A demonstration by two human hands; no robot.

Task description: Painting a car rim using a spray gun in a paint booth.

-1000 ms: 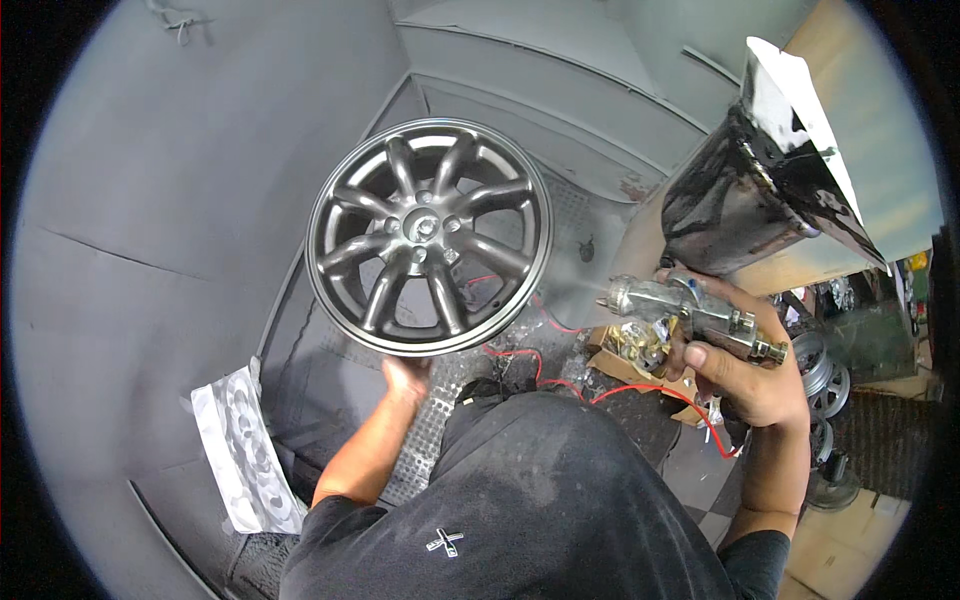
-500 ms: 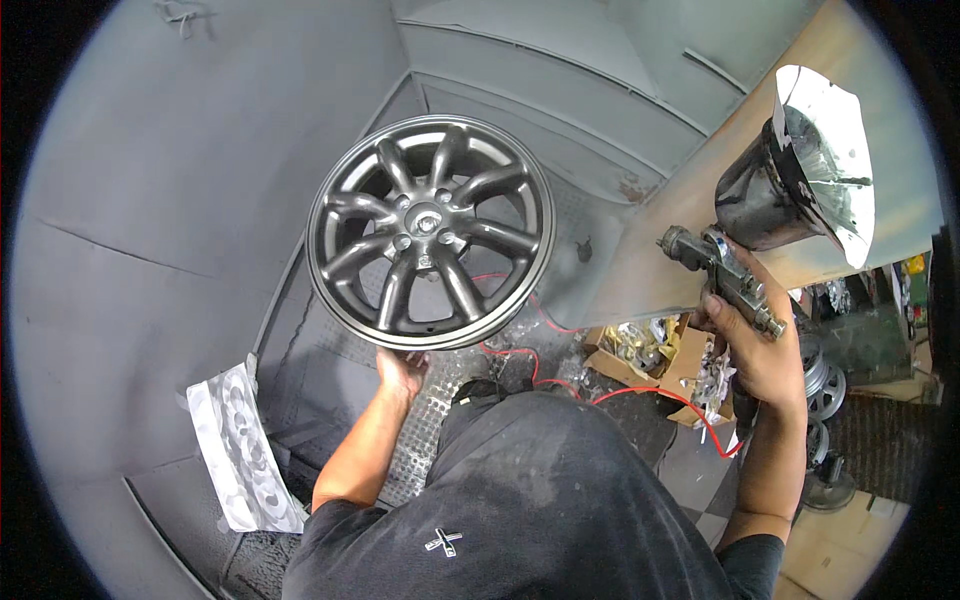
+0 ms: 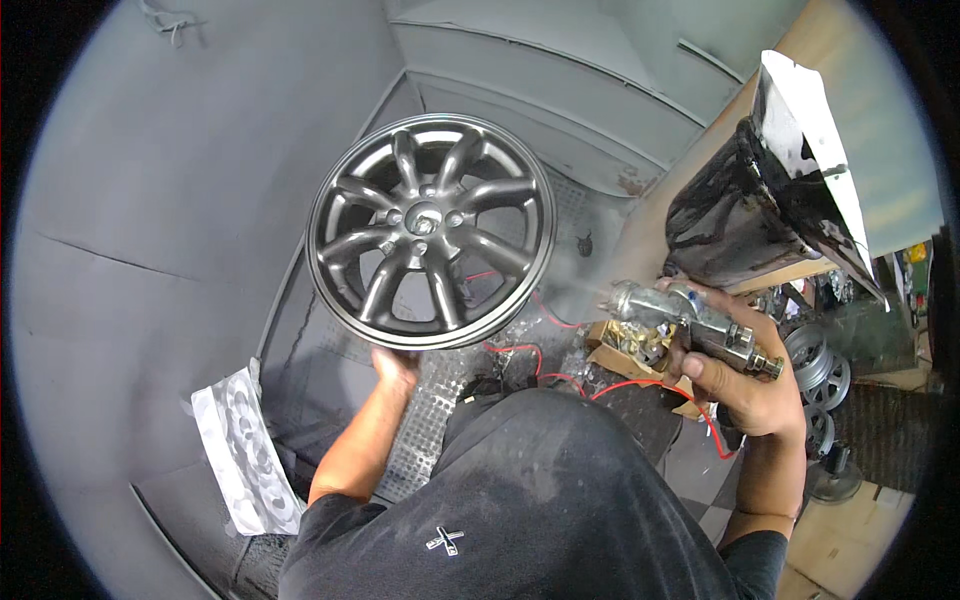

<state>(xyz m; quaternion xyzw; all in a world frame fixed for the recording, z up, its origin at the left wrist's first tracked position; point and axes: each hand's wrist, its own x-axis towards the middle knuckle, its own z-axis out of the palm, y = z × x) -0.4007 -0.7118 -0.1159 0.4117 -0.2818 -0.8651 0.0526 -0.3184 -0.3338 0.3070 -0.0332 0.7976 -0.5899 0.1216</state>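
My right fingers (image 3: 745, 312) wrap a silver metal spray gun (image 3: 695, 322). I can't tell if my left hand (image 3: 394, 370) grips the grey spoked wheel (image 3: 424, 218).

No legible txt; sm wht cross-shaped emblem (image 3: 445, 541) on blk shirt (image 3: 570, 530), details too tiny

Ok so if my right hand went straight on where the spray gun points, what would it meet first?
The dark wheel, likely at its right edge: the spray gun in your right hand points that way, though depth between them is unclear.
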